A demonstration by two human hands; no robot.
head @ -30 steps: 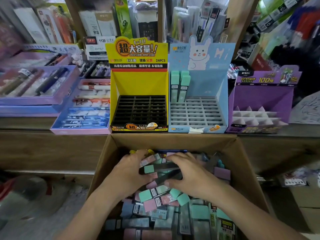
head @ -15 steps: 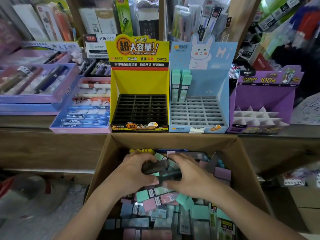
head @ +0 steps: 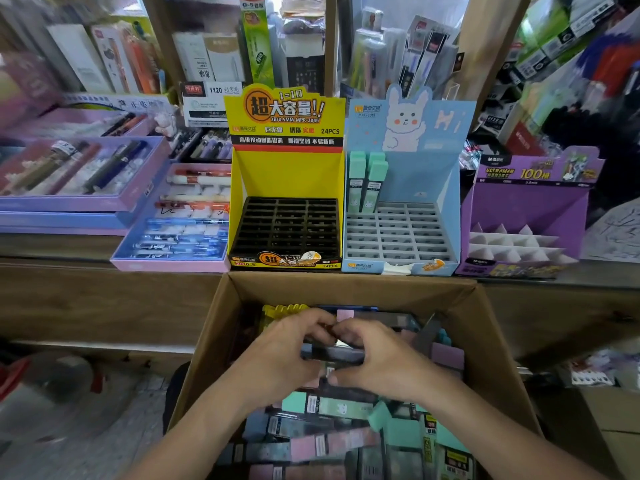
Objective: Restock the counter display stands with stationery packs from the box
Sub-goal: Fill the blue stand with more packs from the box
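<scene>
An open cardboard box (head: 221,323) in front of me holds several stationery packs in pink, teal and dark colours (head: 332,407). Both hands are inside it. My left hand (head: 284,355) and my right hand (head: 377,358) together grip a small bundle of dark packs (head: 332,353), fingers curled round its ends. On the counter stand three display stands: a yellow one (head: 287,174) with an empty black grid, a light blue rabbit one (head: 415,178) with a few teal packs (head: 367,181) at its back left, and a purple one (head: 530,202) with white dividers.
Purple and pink trays of pens (head: 173,216) lie on the counter left of the stands. Shelves of packaged goods (head: 242,46) rise behind. The wooden counter front (head: 104,299) runs just past the box, with floor at lower left.
My hands have drawn together and lifted the dark packs off the pile, fingers closing round them. The view has shifted slightly upward.
</scene>
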